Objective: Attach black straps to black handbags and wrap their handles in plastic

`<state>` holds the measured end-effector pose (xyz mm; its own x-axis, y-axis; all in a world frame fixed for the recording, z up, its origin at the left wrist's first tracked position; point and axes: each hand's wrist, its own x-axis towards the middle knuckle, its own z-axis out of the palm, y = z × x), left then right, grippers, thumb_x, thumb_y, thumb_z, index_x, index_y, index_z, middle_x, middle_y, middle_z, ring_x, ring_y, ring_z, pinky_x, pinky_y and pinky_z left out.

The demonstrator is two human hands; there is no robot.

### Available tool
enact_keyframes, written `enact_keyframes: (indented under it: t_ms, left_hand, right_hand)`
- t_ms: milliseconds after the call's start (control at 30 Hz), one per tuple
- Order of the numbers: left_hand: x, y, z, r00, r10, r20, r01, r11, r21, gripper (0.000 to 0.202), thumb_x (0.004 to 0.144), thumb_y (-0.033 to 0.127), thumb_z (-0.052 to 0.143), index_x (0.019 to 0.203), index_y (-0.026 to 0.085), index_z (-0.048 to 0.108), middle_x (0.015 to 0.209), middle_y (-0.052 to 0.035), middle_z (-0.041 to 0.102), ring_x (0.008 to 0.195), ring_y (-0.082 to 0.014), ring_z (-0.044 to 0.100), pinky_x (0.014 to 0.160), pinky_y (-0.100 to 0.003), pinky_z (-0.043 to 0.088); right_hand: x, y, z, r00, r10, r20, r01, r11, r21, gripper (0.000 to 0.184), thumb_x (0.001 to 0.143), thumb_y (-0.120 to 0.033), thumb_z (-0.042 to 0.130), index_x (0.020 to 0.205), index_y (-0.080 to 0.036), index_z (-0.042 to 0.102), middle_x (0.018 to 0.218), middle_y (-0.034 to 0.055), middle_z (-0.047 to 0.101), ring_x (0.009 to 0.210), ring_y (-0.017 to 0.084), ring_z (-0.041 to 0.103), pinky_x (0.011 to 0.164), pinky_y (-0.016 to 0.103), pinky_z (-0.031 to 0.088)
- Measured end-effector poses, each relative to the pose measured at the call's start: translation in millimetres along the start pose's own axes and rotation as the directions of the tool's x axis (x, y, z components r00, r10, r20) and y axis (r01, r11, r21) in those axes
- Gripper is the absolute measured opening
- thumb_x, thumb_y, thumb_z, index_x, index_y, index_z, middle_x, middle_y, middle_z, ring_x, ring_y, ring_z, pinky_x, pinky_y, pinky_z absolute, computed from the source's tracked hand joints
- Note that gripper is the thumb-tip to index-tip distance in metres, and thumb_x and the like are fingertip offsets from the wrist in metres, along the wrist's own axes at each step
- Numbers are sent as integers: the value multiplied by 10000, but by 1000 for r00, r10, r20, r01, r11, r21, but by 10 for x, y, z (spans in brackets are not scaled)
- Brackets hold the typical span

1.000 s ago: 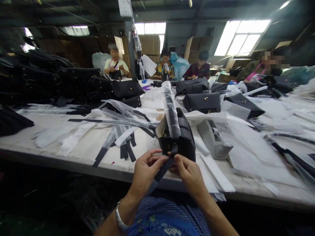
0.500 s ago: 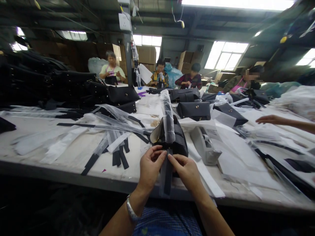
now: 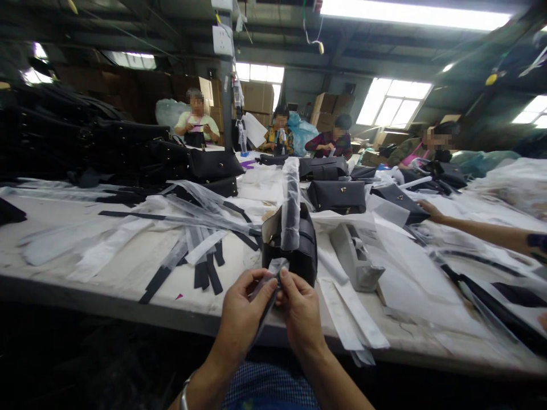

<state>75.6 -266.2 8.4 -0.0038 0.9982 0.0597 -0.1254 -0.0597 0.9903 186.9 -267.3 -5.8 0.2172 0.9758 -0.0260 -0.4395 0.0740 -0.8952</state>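
In front of me at the table's near edge stands a black handbag (image 3: pixel 308 250). A strap wrapped in clear film (image 3: pixel 291 210) rises upright from its top. My left hand (image 3: pixel 243 310) pinches a dark strap (image 3: pixel 265 310) with thin translucent film on it, just in front of the bag. My right hand (image 3: pixel 301 307) pinches the same strap close beside the left fingertips. The fingers hide the exact spot they grip. The strap's lower part runs down behind my left hand.
Several film-covered black straps (image 3: pixel 207 267) lie to the left. A grey box-shaped block (image 3: pixel 359 259) and white paper strips (image 3: pixel 356 313) are at the right. Black bags (image 3: pixel 337 195) stand behind. A co-worker's arm (image 3: pixel 474 228) reaches in from the right to a bag.
Both my hands have shifted down and left, and the strap between them is now slanted and bunched. The co-worker's hand has moved left onto a black bag.
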Motion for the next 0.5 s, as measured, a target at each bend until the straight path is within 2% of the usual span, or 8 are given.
enact_keyframes:
  t_ms: [67, 167, 267, 400, 500]
  left_hand:
    - [6, 17, -145, 1000, -12, 12, 11, 997, 79, 255, 789, 363, 750, 955, 176, 700, 904, -34, 737, 863, -182, 676, 790, -245, 509]
    - [-15, -38, -233, 996, -78, 48, 75, 995, 69, 292, 815, 402, 715, 992, 170, 706, 937, -58, 752, 875, -200, 688, 782, -258, 520]
    - [-12, -119, -173, 995, -89, 39, 89, 996, 1, 335, 838, 438, 684, 1026, 162, 712, 957, -77, 757, 881, -206, 692, 778, -262, 524]
    - [43, -207, -40, 990, -135, -37, 131, 986, -106, 362, 804, 454, 716, 996, 147, 718, 883, -74, 760, 773, -189, 690, 679, -245, 524]
    - [60, -255, 21, 992, -68, -104, 58, 994, -97, 320, 811, 428, 716, 979, 157, 722, 915, -69, 760, 830, -193, 693, 722, -248, 530]
  right_hand:
    - [-44, 93, 74, 999, 38, 17, -40, 997, 68, 284, 828, -424, 732, 783, -144, 717, 589, -31, 524, 532, 64, 432, 531, 184, 375]
    - [-52, 146, 80, 998, 48, 43, -48, 999, 2, 301, 840, -421, 722, 745, -135, 705, 562, -34, 511, 528, 65, 442, 532, 183, 377]
    - [19, 86, 14, 997, 38, 65, -30, 993, -118, 330, 845, -442, 709, 731, -132, 698, 530, -38, 507, 501, 61, 442, 509, 178, 371]
    - [156, -78, -65, 988, 88, 125, -53, 963, -264, 389, 816, -505, 705, 694, -138, 665, 516, -21, 554, 463, 80, 492, 485, 190, 416]
    - [237, -185, -82, 985, 109, 136, -48, 921, -387, 472, 811, -593, 656, 686, -138, 667, 497, 12, 595, 438, 121, 554, 460, 217, 452]
